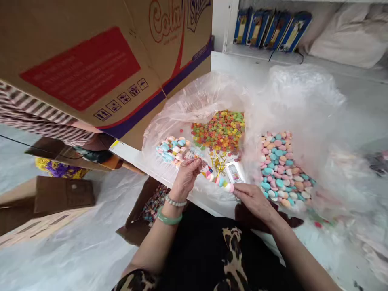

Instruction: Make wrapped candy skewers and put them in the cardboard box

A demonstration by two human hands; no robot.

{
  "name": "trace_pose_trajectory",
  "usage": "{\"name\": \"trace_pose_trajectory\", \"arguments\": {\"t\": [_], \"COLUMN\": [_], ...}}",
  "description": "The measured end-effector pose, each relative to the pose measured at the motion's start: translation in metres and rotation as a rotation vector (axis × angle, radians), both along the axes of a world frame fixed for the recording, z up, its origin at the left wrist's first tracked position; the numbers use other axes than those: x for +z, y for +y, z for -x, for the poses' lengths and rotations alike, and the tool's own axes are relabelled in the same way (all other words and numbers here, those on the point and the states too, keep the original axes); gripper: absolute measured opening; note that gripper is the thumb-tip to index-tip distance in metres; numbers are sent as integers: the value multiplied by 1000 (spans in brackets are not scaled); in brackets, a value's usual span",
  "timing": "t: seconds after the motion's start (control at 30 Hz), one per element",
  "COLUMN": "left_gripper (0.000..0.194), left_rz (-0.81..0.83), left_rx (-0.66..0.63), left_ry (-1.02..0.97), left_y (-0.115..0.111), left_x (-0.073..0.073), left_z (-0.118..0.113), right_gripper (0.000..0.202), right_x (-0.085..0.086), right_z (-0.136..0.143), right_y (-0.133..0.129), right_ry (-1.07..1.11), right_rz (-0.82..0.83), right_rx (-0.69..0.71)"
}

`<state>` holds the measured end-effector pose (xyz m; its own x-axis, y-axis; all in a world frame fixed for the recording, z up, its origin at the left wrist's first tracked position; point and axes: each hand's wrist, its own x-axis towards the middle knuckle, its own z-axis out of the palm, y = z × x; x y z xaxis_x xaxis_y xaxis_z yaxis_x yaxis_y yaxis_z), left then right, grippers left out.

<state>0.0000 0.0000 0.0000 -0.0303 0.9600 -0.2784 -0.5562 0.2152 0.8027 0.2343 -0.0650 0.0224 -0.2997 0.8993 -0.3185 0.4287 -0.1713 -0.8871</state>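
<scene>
A short string of pastel candies (220, 180) stretches between my two hands above the table. My left hand (187, 174), with a beaded bracelet and a green bangle, pinches its left end beside a clear printed wrapper (190, 154). At the right end, the closed fingers of my right hand (250, 197) hold the last pink piece. Behind the string lie gold twist ties (218, 161) and a stack of small white printed cards (235, 173). Colourful ring candies (222, 129) are heaped further back, and pastel candies (172, 149) sit to the left.
A large cardboard box (121, 60) stands at the left. More pastel candies (280, 167) lie in clear plastic (306, 105) at the right. Blue packs (271, 30) stand on a shelf. Below the table edge is an open box of wrapped pieces (154, 204). Another person's striped sleeve (36, 113) shows at left.
</scene>
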Motion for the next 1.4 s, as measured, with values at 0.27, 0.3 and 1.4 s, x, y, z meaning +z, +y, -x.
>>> {"name": "trace_pose_trajectory", "arguments": {"t": [0.27,0.3,1.4], "left_gripper": [34,34,45], "left_rz": [129,121,173], "left_rx": [78,97,-106], "left_ry": [-3,8,-31], "left_y": [-1,-1,-13], "left_x": [-5,-5,-14], "left_z": [-4,-5,-33], "right_gripper": [41,42,40], "right_x": [-13,-14,-41], "right_z": [4,5,11], "right_y": [-6,-6,-16], "right_ry": [297,314,405], "right_rz": [243,262,332], "right_rx": [-203,-216,-321]}}
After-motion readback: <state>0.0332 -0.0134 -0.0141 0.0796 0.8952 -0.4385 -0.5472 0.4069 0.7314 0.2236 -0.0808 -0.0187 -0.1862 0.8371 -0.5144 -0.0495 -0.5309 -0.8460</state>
